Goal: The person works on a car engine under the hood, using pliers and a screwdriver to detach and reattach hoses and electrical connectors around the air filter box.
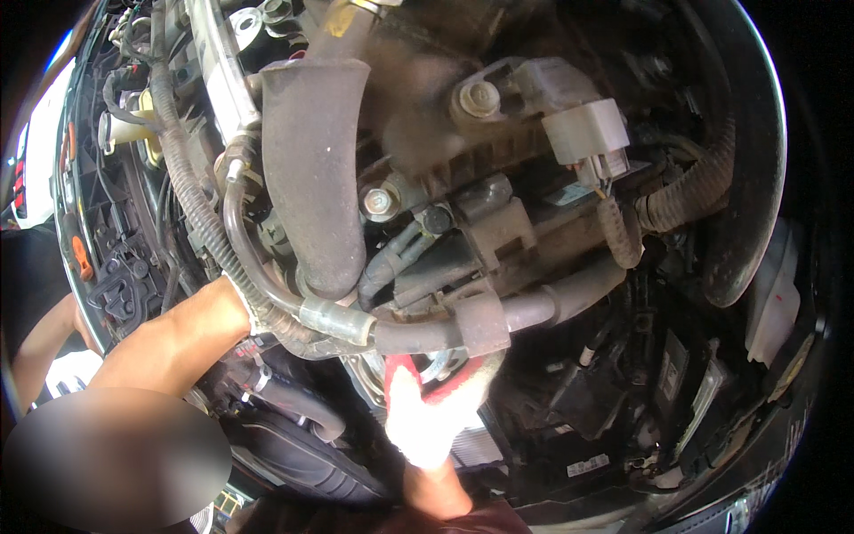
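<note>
My right hand, in a white glove with a red palm, reaches up from the lower edge. Its thumb and fingers curve about a round metal part low in the engine bay, their tips partly hidden under a black hose. From the left comes my left forearm, bare up to a pale glove cuff. Past that cuff, a ribbed conduit and the hoses cover my left hand, so its fingers do not show. A wide grey air duct stands above both hands.
Nearby are a bolt, a pale electrical connector and a ribbed hose. A hood latch lies by the car's edge at left, where another person's arm rests. A blurred patch covers the lower left.
</note>
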